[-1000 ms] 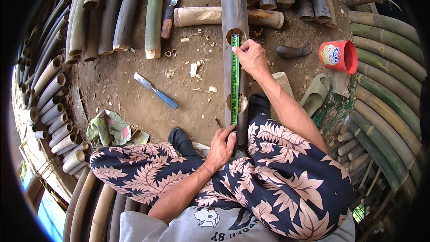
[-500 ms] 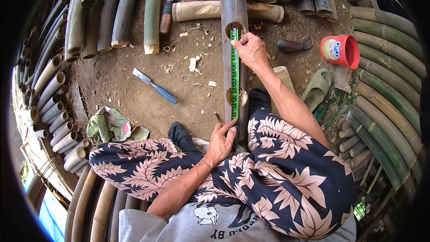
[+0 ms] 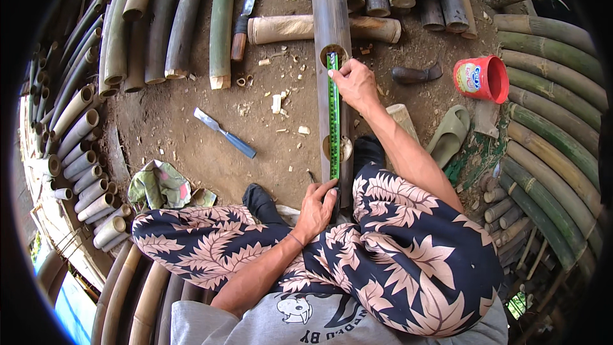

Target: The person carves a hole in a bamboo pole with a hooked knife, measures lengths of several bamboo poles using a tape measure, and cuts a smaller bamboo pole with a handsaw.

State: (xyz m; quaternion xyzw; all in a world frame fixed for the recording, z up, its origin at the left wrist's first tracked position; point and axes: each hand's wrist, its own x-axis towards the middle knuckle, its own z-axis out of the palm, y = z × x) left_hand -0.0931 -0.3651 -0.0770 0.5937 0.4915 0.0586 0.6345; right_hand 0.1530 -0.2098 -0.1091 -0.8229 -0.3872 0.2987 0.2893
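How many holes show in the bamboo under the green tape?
2: the far hole just beyond the right hand, the near hole between both hands. Any under the left hand would be hidden.

Looks glossy on the green measuring tape point(image 3: 334, 118) at centre, smooth and woody on the bamboo tube point(image 3: 331, 6) beneath, metal and plastic on the blue-handled chisel point(image 3: 239, 144) at centre left, shiny plastic on the red bucket point(image 3: 472, 80) at upper right, and rough, earthy on the ground point(image 3: 172, 102).
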